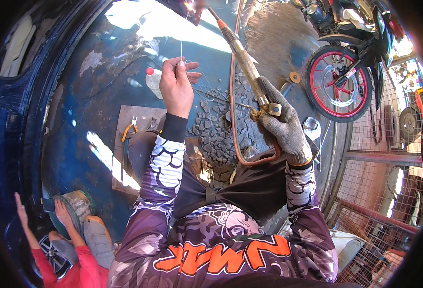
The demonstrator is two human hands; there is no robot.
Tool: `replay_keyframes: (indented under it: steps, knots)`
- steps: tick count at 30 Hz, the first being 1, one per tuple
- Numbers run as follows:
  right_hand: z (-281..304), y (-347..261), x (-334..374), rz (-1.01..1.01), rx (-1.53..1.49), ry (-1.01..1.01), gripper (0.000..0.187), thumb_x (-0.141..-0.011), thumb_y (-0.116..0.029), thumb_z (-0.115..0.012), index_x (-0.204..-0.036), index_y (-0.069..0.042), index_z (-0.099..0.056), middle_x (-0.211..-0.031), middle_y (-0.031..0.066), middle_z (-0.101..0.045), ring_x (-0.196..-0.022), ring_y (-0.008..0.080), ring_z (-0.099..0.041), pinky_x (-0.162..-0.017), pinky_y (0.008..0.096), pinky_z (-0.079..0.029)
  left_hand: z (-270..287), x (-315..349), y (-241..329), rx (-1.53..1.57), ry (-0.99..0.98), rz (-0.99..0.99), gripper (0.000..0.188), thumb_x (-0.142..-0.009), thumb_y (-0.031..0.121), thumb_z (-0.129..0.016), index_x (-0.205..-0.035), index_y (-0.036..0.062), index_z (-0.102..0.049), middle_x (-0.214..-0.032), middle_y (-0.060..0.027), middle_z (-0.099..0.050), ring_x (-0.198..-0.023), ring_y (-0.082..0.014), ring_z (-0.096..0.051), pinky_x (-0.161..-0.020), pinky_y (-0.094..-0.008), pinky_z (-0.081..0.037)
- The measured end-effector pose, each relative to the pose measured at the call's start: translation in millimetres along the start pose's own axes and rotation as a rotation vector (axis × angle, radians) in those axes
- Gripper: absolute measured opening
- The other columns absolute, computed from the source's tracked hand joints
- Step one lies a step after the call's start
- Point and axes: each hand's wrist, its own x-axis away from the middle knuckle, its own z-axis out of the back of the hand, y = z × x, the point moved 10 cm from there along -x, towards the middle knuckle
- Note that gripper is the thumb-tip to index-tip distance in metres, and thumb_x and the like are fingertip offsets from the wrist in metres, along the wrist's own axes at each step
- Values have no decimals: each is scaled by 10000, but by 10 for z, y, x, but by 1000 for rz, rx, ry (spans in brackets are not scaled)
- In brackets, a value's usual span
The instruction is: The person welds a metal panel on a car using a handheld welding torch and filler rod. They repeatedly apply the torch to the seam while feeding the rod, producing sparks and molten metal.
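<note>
Closest in, the dark trousers point(254, 189), with the reddish hose point(258, 162) looping just above them. Step in hand reads as flame work with a fed wire. To do it well, I'd judge: keep that loop slack and off the cloth, hold the torch point(244, 60) by its handle at a constant slant, and bring the wire point(181, 44) to the edge of the heat in small feeds. Fingers well back from the tip; re-grip before the wire gets short.

Hands: apart, each with its own load. Right hand point(284, 127), in a grey knitted glove, is wrapped round the torch's rear end, just beside the brass valve fittings point(272, 109); no gap in the grip that I can see. Left hand point(175, 93), bare, pinches the wire between thumb and forefinger; its other fingers are loosely spread.

Left of and below that hand, pliers point(133, 124) with yellow handles on a flat board point(146, 115). Just beside the hand, a clear bottle point(154, 85) with a red cap. Farther right, a motorcycle wheel point(338, 81) with a red rim.

Farthest, at the upper edge: a bright glow point(190, 6), wire and torch both pointing toward it. Glare there; cannot tell whether the wire touches.
</note>
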Motion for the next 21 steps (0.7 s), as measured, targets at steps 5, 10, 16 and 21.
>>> replay_keyframes:
  steps: [5,10,16,21]
  knots:
    - [-5,-6,-12,13,-35,-8,852,-906,-10,-657,-1712,-106,-398,-925,-9,-633,-668,48,-542,-542,213,-445,3,6,4,0,5,13,201,-1190,163,-461,-1250,2,-566,-1072,-156,-798,-772,-184,-784,-671,-294,-598]
    - [7,-10,-33,39,0,11,845,-906,-3,-664,-1706,-102,-411,-944,-3,-645,-679,54,-560,-547,224,-457,0,-5,-7,-5,5,16,196,-1190,158,-458,-1247,3,-564,-1070,-155,-796,-773,-184,-783,-670,-293,-599]
    - [32,12,4,-9,38,8,839,-917,-21,-662,-1710,-104,-399,-921,0,-655,-652,51,-563,-538,218,-463,-3,-13,-14,-5,-2,8,196,-1191,163,-459,-1248,5,-561,-1073,-154,-796,-781,-180,-784,-670,-292,-598]
    - [21,8,7,-9,48,-17,835,-950,-74,-708,-1712,-75,-366,-982,31,-690,-666,65,-581,-537,212,-483,-7,-13,-14,0,-2,15,197,-1192,167,-462,-1249,7,-561,-1073,-152,-795,-778,-179,-783,-667,-292,-599]
